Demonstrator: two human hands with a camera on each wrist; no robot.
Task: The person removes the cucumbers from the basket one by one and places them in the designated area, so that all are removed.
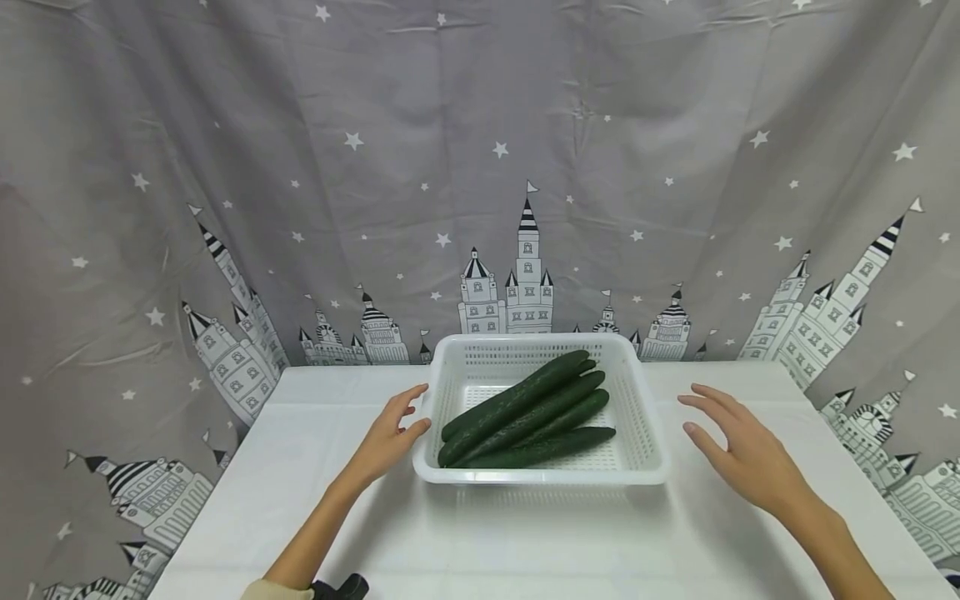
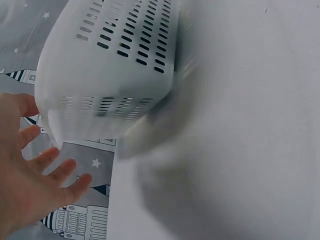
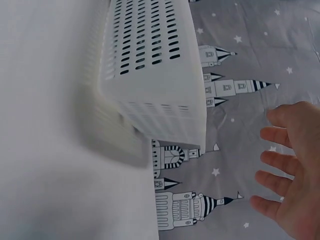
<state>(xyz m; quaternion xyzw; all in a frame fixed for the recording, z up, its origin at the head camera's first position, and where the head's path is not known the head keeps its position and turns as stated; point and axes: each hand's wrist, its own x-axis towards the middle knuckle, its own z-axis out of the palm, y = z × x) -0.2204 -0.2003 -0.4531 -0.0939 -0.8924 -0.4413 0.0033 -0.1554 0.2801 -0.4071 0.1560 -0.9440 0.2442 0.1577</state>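
Note:
Several dark green cucumbers (image 1: 525,408) lie slantwise in a white perforated plastic basket (image 1: 540,477) at the middle of the table. My left hand (image 1: 390,437) is at the basket's left side, fingers loosely spread. In the left wrist view, that hand (image 2: 35,175) has its thumb and fingers close to the basket's rim (image 2: 47,110); whether they touch it I cannot tell. My right hand (image 1: 750,458) hovers to the right of the basket, apart from it. Its fingers are spread and hold nothing; the right wrist view shows a gap between this hand (image 3: 295,170) and the basket (image 3: 165,90).
A white cloth-covered table (image 1: 540,550) lies under the basket. Behind it hangs a grey curtain (image 1: 480,167) printed with white stars and castles, which also flanks the table at both sides. A black band (image 1: 341,587) shows at my left wrist.

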